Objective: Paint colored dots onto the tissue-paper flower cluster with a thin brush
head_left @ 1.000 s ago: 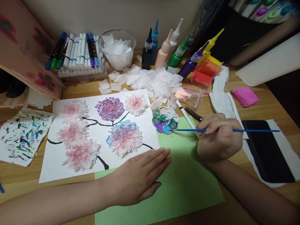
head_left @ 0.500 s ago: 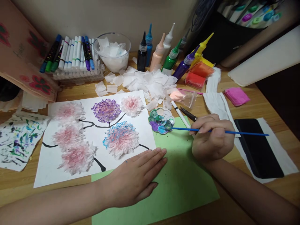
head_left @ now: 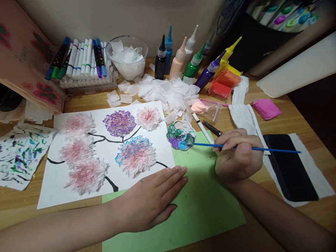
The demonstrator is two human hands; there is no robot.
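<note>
Blue paintbrush [head_left: 244, 147] lies level, pinched in your right hand [head_left: 237, 157], tip leftward on the palette [head_left: 181, 135]. Your left hand [head_left: 149, 201] rests flat, fingers together, on the papers.

— What's the room like from where you sit?

— I see a wooden desk [head_left: 288, 120] with a pale grain, pushed against a plain beige wall [head_left: 126, 15].

— And the light?

— Soft and even on my feed, warm on the wood; the far right corner falls dark.
</note>
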